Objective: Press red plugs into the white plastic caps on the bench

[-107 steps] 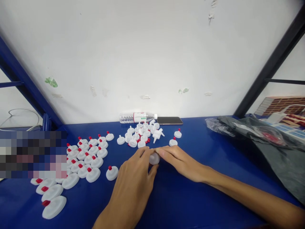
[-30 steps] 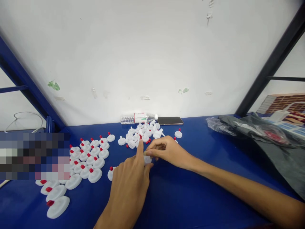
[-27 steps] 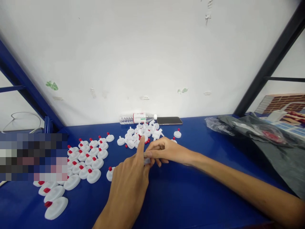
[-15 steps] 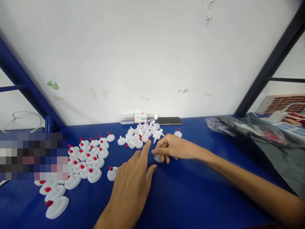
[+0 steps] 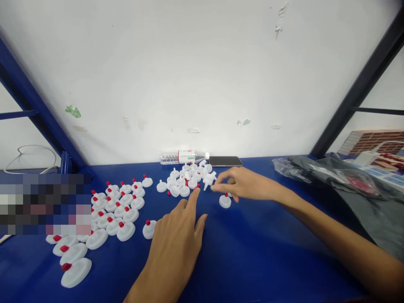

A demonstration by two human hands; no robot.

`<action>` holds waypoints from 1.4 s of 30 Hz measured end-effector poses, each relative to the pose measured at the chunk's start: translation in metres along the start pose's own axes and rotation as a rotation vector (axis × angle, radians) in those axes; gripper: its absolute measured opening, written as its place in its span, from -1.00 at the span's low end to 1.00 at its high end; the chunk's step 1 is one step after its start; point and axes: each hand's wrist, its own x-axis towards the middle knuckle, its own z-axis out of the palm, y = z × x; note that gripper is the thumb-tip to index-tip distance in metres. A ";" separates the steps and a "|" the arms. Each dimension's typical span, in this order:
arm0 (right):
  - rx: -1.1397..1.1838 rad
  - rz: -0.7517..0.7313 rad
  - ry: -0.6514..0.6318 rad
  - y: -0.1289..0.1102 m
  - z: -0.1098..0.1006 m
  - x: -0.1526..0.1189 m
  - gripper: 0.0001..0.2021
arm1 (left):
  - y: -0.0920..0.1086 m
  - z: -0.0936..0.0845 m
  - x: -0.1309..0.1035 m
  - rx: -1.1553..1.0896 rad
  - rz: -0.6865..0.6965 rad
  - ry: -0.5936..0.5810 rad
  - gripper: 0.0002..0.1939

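Observation:
My left hand (image 5: 176, 237) lies over the blue table, index finger stretched out and thumb apart. Its index fingertip is at the near edge of a heap of white spouted lids (image 5: 181, 181), close to some small red caps (image 5: 198, 185). No held thing shows in it. To the right, my right hand (image 5: 241, 183) hovers with thumb and index apart, fingertips near the heap's right side. Just below its curled fingers stands a white lid with a red cap (image 5: 225, 201). Another red-capped lid (image 5: 149, 230) sits beside my left hand, partly covered by it.
Rows of red-capped white lids (image 5: 126, 231) fill the left of the blue table (image 5: 252, 252). Behind the heap lie a clear plastic bottle (image 5: 186, 156) and a phone (image 5: 225, 161). Grey fabric (image 5: 356, 198) and plastic wrap (image 5: 288, 169) lie at the right, by the white wall (image 5: 202, 75).
My right hand has moved slightly right and up, off the lid it was around, and its fingers have parted. A red-capped lid now shows beneath it. My left hand has hardly moved.

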 end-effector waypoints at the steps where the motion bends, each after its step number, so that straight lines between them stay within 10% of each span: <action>1: -0.070 -0.014 0.089 -0.001 0.001 0.004 -0.62 | 0.000 0.000 0.000 -0.003 0.001 0.002 -0.43; 5: -0.451 -0.106 0.278 -0.002 0.008 0.025 -0.72 | 0.000 0.000 -0.001 -0.013 -0.002 0.003 -0.44; 12: -0.558 -0.251 0.149 0.011 0.015 0.049 -0.60 | -0.002 -0.001 -0.001 -0.012 0.008 0.013 -0.48; 18: -0.386 -0.316 0.151 0.001 -0.004 0.044 -0.62 | 0.001 -0.004 0.000 -0.039 -0.045 0.053 -0.44; 28: 0.237 -0.463 -0.281 -0.020 -0.006 0.030 -0.56 | -0.005 -0.007 -0.002 -0.150 0.099 0.368 -0.70; 35: -0.260 -0.447 0.098 0.004 0.012 0.047 -0.72 | -0.003 -0.005 0.003 -0.023 -0.011 0.086 -0.81; 42: -0.396 -0.409 0.144 0.016 0.021 0.056 -0.86 | -0.001 -0.003 0.001 0.094 -0.041 -0.056 -0.75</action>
